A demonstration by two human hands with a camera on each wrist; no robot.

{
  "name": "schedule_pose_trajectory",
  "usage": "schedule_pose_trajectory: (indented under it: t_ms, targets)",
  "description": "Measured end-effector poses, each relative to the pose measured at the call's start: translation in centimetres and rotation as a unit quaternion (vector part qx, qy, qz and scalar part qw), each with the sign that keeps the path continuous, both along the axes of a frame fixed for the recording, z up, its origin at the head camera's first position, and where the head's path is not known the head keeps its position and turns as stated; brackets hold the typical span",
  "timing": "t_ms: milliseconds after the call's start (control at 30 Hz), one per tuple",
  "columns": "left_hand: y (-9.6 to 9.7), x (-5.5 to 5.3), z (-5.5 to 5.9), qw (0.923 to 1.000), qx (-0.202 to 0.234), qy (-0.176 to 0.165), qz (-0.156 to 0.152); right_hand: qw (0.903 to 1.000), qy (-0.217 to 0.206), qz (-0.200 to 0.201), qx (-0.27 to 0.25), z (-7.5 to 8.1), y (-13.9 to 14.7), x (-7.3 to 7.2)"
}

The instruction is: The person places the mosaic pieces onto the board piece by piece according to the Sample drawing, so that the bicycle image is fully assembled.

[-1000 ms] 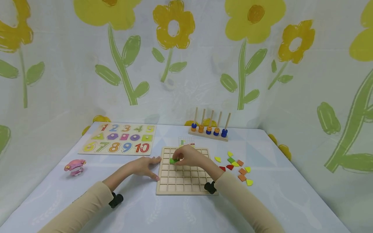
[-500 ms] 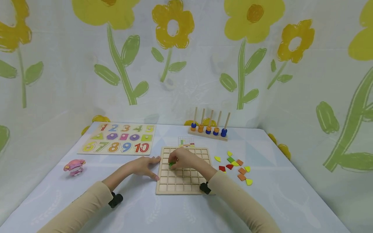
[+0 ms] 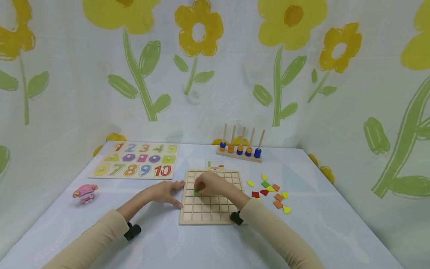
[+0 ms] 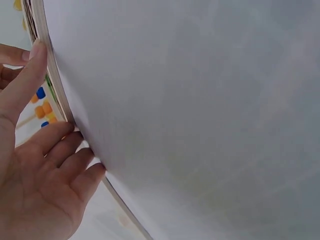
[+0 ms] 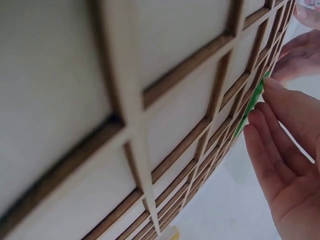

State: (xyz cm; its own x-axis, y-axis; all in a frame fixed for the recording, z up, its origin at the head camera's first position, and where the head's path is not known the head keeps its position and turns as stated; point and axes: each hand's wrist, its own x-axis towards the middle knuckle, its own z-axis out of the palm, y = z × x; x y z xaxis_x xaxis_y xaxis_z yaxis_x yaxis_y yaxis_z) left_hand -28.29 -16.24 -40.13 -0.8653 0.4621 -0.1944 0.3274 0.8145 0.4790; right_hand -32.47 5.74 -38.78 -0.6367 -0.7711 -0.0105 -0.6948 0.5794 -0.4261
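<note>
A wooden grid board (image 3: 206, 216) lies on the table in front of me. Over its upper left cells, my right hand (image 3: 215, 185) pinches a green tile (image 3: 196, 192) between thumb and fingers. In the right wrist view the green tile (image 5: 255, 102) shows as a thin strip at the board's surface, with the thumb and fingertips at it; the hand hides part of it in the head view. My left hand (image 3: 166, 192) rests against the board's left side, thumb and fingers spread along the edge (image 4: 55, 85).
Loose red, orange, yellow and green pieces (image 3: 278, 197) lie right of the board. Behind it is a small pattern card (image 3: 214, 163), then a peg stand with blue and orange beads (image 3: 239, 150). A number puzzle (image 3: 134, 160) and a pink figurine (image 3: 85, 193) are on the left.
My right hand has moved a little left and toward me over the board, the green tile now nearer the front than a second ago. The left hand has stayed at the board's edge.
</note>
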Motion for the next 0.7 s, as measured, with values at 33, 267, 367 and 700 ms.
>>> schedule_pose_trajectory:
  t_ms: [33,267,367,700]
  targets:
    - [0.0,0.0,0.0,1.0000,0.003,-0.001,0.001,1.0000,-0.001,0.002,-0.001,0.0,0.0,0.0]
    - [0.0,0.1,-0.1,0.9994,0.027,0.016,-0.012,0.9999,-0.002,-0.001,-0.010,0.6,1.0,0.6]
    - [0.0,0.0,-0.3,0.9985,0.048,0.023,-0.015,0.9998,0.007,0.003,-0.019,1.0,2.2,1.1]
    - [0.5,0.3,-0.5,0.9944,0.105,0.013,-0.001,0.9982,0.022,0.001,-0.056,2.1,8.0,2.0]
